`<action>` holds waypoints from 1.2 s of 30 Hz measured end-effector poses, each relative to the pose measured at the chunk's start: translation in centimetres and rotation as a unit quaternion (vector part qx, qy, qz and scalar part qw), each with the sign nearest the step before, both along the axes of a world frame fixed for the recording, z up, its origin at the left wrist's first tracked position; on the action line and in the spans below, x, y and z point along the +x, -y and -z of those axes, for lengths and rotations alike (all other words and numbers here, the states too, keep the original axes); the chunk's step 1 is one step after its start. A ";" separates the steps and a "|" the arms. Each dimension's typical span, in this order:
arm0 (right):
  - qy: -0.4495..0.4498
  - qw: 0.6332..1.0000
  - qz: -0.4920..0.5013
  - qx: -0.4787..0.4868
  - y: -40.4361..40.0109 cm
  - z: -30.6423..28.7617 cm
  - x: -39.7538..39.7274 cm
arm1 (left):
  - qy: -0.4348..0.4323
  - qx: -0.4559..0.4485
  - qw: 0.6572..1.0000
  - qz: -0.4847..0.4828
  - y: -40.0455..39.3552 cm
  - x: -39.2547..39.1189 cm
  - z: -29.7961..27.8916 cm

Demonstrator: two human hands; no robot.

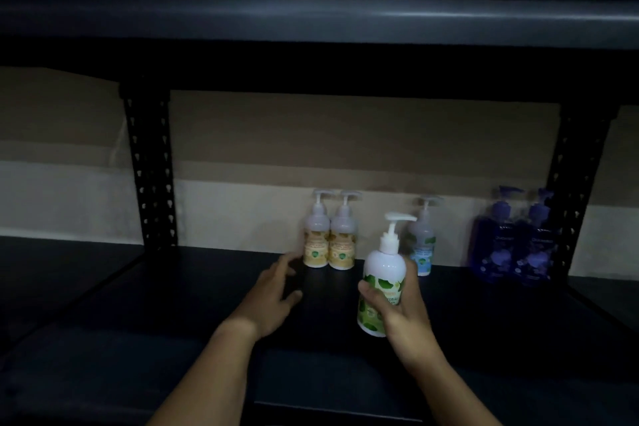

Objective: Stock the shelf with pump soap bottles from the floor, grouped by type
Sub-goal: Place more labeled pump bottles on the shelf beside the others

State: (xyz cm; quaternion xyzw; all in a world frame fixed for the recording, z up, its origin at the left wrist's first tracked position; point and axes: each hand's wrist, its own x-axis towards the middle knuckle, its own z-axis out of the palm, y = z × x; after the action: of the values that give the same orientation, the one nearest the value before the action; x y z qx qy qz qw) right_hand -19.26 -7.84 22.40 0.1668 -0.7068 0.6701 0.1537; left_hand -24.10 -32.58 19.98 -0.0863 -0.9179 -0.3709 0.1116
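Single head-worn view, close to a dark shelf bay and looking forward and slightly down.

The wide-angle camera sits above and behind the person's forearms, which enter from the bottom edge and reach away from the lens; the left hand [273,290] and right hand [397,308] fall in the lower middle. It faces the back wall [345,149] squarely, so the shelf [138,304] runs off toward the pump bottles at the rear, while the upper shelf's edge [311,17] crosses the top of the frame near the lens. The punched uprights [150,166] lean outward at both sides, bent by the wide lens. There is no second view, so no overlap.
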 end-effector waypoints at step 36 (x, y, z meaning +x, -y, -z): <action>-0.012 0.965 0.064 0.255 21.8 1.9 -13.3 | 0.165 -0.231 0.954 -0.100 11.7 2.2 -0.9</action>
State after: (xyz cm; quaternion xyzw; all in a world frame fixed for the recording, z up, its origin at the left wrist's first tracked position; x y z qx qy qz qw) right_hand -32.60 -29.66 20.53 0.1630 -0.8615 0.4543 0.1577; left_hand -21.91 -44.23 20.84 0.0445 -0.9881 -0.1447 -0.0281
